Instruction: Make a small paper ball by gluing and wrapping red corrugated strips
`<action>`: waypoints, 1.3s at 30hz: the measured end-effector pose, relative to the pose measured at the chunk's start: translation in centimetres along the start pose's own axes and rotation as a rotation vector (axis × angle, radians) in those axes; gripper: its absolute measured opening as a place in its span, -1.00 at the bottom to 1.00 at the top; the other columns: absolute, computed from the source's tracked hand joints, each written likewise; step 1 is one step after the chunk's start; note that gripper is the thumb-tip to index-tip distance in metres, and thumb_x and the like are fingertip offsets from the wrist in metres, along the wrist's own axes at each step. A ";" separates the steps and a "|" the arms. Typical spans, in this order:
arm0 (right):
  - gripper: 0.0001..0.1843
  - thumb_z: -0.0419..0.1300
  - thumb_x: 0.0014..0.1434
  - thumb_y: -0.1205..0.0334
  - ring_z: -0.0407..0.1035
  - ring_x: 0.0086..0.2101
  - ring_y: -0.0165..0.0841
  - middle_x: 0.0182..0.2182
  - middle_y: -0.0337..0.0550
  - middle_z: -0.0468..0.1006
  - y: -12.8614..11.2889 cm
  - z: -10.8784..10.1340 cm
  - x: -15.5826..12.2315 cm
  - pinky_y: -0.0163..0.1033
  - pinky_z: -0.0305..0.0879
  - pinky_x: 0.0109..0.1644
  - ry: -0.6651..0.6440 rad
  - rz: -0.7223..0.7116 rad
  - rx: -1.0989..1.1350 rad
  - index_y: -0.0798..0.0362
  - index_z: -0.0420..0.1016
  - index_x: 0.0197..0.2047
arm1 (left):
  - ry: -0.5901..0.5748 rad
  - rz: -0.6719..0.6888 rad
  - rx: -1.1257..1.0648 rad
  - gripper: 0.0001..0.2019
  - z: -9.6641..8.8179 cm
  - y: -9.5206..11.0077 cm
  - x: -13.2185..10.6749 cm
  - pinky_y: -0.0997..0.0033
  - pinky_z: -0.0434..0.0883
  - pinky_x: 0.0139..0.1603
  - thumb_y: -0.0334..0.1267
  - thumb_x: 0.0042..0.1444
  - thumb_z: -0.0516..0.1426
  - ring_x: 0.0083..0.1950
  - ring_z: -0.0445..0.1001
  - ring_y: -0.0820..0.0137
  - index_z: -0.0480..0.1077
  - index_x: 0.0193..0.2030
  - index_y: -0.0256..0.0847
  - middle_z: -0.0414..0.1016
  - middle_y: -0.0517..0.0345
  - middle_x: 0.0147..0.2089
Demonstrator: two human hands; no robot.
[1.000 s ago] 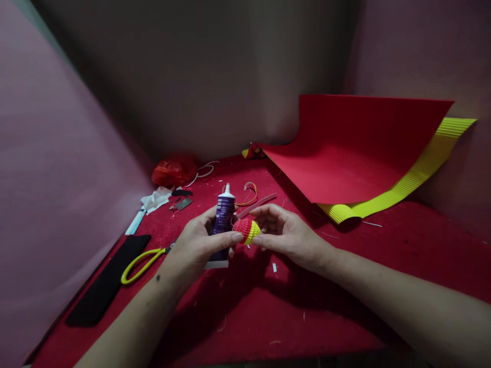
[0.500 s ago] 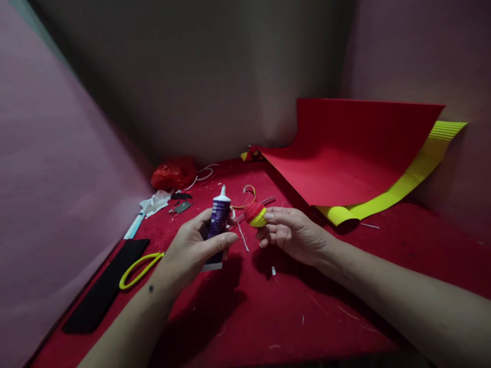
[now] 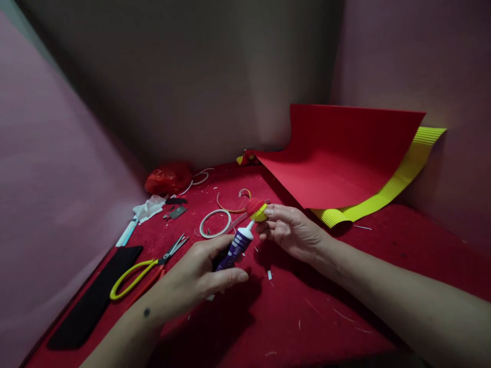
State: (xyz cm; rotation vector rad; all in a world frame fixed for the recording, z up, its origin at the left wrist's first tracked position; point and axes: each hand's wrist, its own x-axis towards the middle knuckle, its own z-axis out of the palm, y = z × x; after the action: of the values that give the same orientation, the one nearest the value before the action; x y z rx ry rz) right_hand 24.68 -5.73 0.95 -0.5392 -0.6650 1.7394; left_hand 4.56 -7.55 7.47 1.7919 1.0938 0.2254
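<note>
My left hand (image 3: 209, 273) is closed around a purple glue tube (image 3: 235, 249) with a white nozzle. The tube tilts up and to the right, and its tip is at the lower left edge of a small domed piece (image 3: 256, 208) of ridged red and yellow paper. Whether the tip touches it I cannot tell. That piece is pinched in the fingertips of my right hand (image 3: 286, 227), above the table. Scissors (image 3: 153, 268) with one yellow and one red handle lie left of my left hand, partly hidden by the forearm. A white ring (image 3: 215, 224) lies just behind the tube.
A large red corrugated sheet (image 3: 337, 158) and a yellow one (image 3: 399, 179) stand at the back right. At the left lie a black flat strip (image 3: 95, 296), a crumpled tissue (image 3: 149, 208) and a red plastic bag (image 3: 169, 178). Paper scraps dot the red cloth (image 3: 307, 327).
My left hand has lowered and tipped the glue tube, bringing its nozzle to the domed paper piece. The scissors and white ring have come into fuller view. My right hand keeps its pinch.
</note>
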 end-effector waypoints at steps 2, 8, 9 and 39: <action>-0.77 0.36 -0.11 0.33 0.37 -0.45 -0.38 -0.43 -0.18 0.51 0.0 0.1 0.0 -0.20 0.27 -0.31 -0.008 -0.028 -0.020 0.11 0.46 -0.33 | -0.012 -0.036 -0.022 -0.67 0.1 0.0 0.0 0.63 0.23 -0.59 -0.05 0.06 0.21 -0.55 0.21 0.57 0.34 -0.09 -0.15 0.19 0.39 -0.54; -0.69 0.38 -0.14 0.35 0.40 -0.44 -0.37 -0.42 -0.21 0.49 0.1 0.5 -0.1 -0.19 0.28 -0.29 -0.005 -0.083 -0.061 0.09 0.41 -0.30 | 0.007 -0.067 -0.045 -0.60 0.2 -0.1 -0.1 0.58 0.27 -0.56 -0.04 0.04 0.22 -0.53 0.30 0.52 0.33 -0.03 -0.18 0.30 0.33 -0.52; -0.69 0.38 -0.14 0.34 0.40 -0.44 -0.37 -0.42 -0.21 0.49 0.1 0.5 -0.1 -0.19 0.29 -0.28 -0.004 -0.087 -0.062 0.08 0.40 -0.30 | 0.006 -0.071 -0.045 -0.60 0.2 -0.1 -0.2 0.57 0.28 -0.55 -0.05 0.05 0.22 -0.52 0.31 0.51 0.34 -0.03 -0.18 0.32 0.31 -0.52; -0.68 0.38 -0.07 0.32 0.40 -0.33 -0.37 -0.28 -0.18 0.50 0.0 0.0 0.1 -0.18 0.36 -0.23 -0.067 -0.292 -0.233 0.04 0.42 -0.23 | -0.196 -0.155 -0.434 -0.74 -0.4 -0.6 0.0 0.45 0.40 -0.56 -0.10 0.07 0.21 -0.55 0.52 0.33 0.30 -0.29 -0.24 0.53 0.10 -0.52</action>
State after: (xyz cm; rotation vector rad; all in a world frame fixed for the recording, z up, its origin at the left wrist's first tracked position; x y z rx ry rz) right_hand 24.68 -5.58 0.97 -0.5161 -0.9532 1.4195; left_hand 3.97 -7.26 7.19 1.3080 0.9532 0.1735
